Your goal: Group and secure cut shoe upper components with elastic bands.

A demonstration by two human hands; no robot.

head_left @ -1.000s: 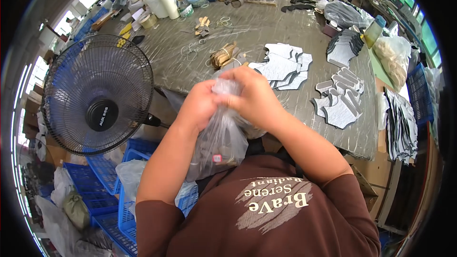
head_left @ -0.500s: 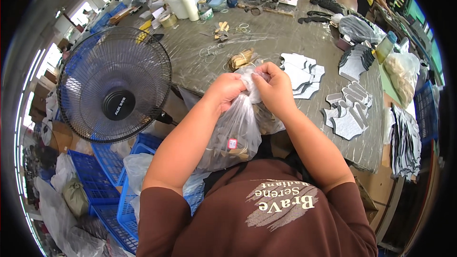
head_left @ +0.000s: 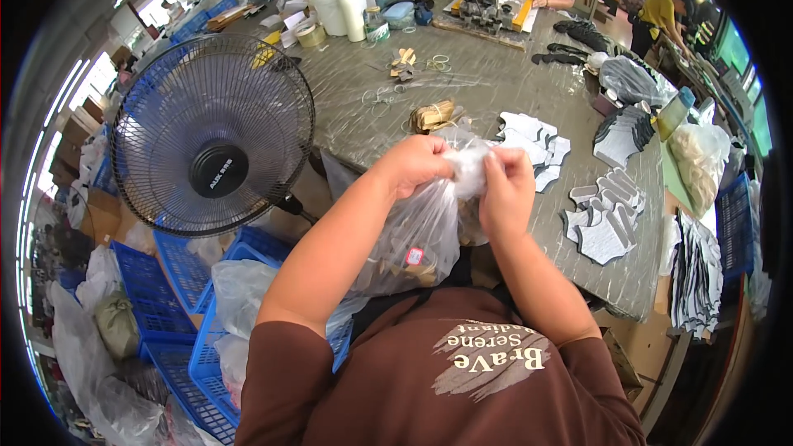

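The left hand (head_left: 417, 163) grips the gathered neck of a clear plastic bag (head_left: 417, 235) from its left side, fingers curled in. The right hand (head_left: 508, 190) pinches the bunched plastic from the opposite side with thumb and fingertips. Whether the neck is knotted or only twisted cannot be told.

The bag is between the forearms, in front of the brown shirt (head_left: 487, 339), at the near edge of the table (head_left: 487, 83). Brownish pieces show through its wall, as does a small red-and-white sticker (head_left: 414, 256). What supports its base is hidden.

Handling notes, by judgement: hold the neck firmly in the left hand so that the load cannot pull the folds loose. Work the bunched end with the right fingertips only. Apply even tension; thin film may stretch or tear under a sharp tug. Hold the contents below the gathered section so that no piece is trapped in the folds.

Just beyond the hands, a tied bundle of brown strips (head_left: 431, 116) lies on the table. Grey cut pieces (head_left: 607, 227) lie to the right. A black fan (head_left: 219, 169) stands to the left, above blue crates (head_left: 157, 289).
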